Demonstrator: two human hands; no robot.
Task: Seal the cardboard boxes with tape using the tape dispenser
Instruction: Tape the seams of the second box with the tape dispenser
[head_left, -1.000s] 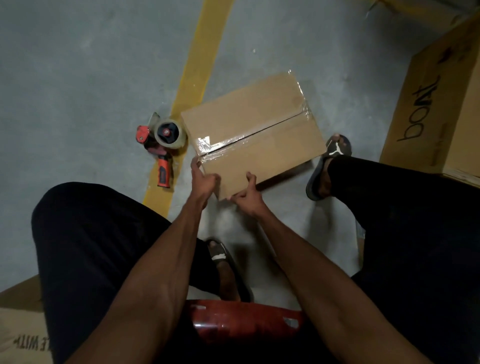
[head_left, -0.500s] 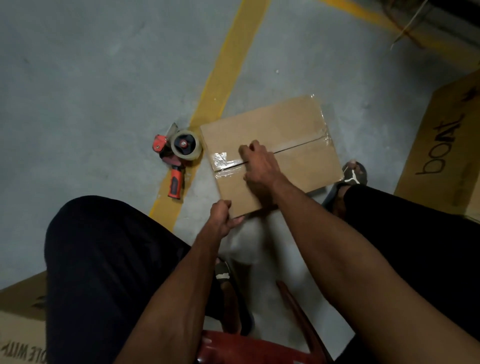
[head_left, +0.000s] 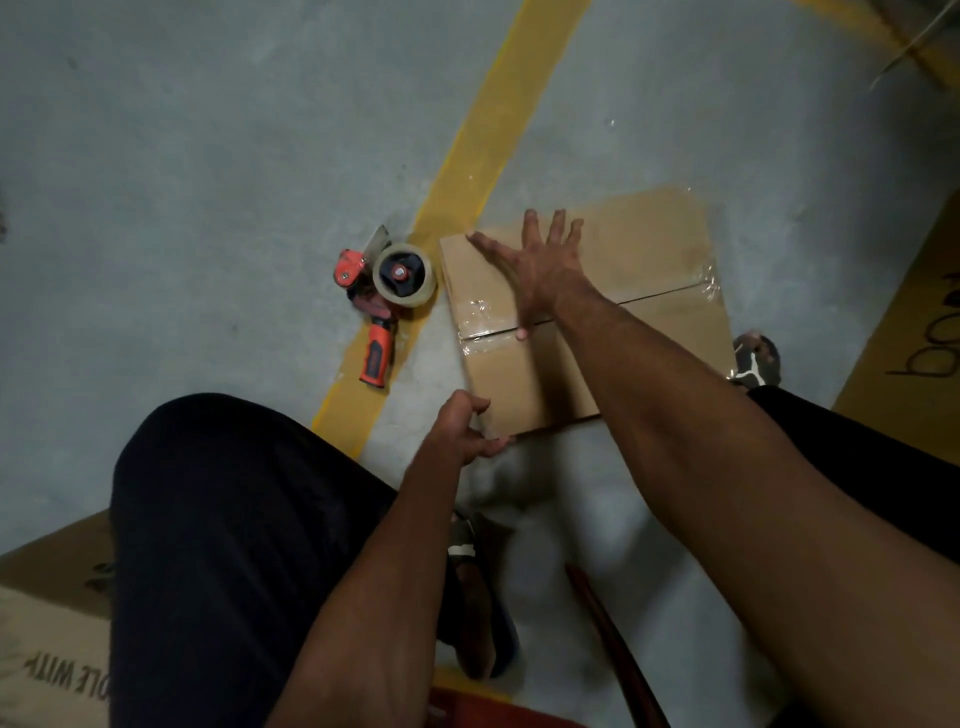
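- Head view looks down on the cardboard box (head_left: 644, 270) lying on the concrete floor (head_left: 182, 182), its centre seam already covered by a strip of clear tape (head_left: 480, 319).
- The right hand (head_left: 540, 265) lies flat on the box's far flap, fingers (head_left: 556, 223) spread and straight, thumb near the seam.
- The left hand (head_left: 462, 423) grips the box's near corner, fingers curled under the edge.
- The tape dispenser (head_left: 382, 301) lies on its side just beside the box's left edge, on the yellow floor line (head_left: 483, 156), held by no hand.
- The step appears to be smoothing the tape: the palm should press along the seam towards each end while the left hand keeps the box from sliding.
- The wrinkled tape at the box's left end deserves extra rubbing, since loose folds could peel.
- A larger printed carton (head_left: 930, 332) stands well to the box's right.
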